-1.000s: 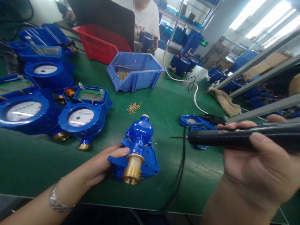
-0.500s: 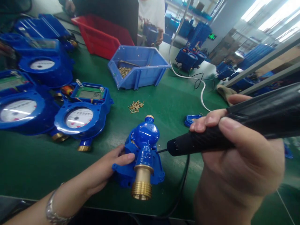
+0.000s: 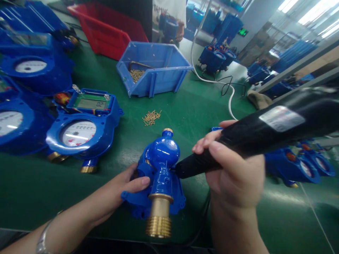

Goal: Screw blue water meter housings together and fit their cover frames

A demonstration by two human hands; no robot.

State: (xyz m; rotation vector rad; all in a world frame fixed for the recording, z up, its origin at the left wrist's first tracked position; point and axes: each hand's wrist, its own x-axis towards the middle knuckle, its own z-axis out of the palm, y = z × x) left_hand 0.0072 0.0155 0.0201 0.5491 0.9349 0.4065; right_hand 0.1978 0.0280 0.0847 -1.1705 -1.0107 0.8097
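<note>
A blue water meter body (image 3: pixel 161 165) with a brass threaded end lies upside down on the green table, near the front edge. My left hand (image 3: pixel 122 190) grips its left side, thumb on top. My right hand (image 3: pixel 233 173) is wrapped round a black electric screwdriver (image 3: pixel 265 130), whose tip touches the meter's right side. A small heap of brass screws (image 3: pixel 151 117) lies just beyond the meter.
Several blue meters with dials (image 3: pixel 79 132) sit at the left. A blue bin (image 3: pixel 153 72) with screws and a red bin (image 3: pixel 106 31) stand behind. More meters (image 3: pixel 299 165) lie at right. A person (image 3: pixel 169 17) stands across the table. White cable (image 3: pixel 230 102) trails over the mat.
My right hand has swung the screwdriver left and down until its tip meets the meter. My left hand keeps holding the meter, which has moved a little nearer.
</note>
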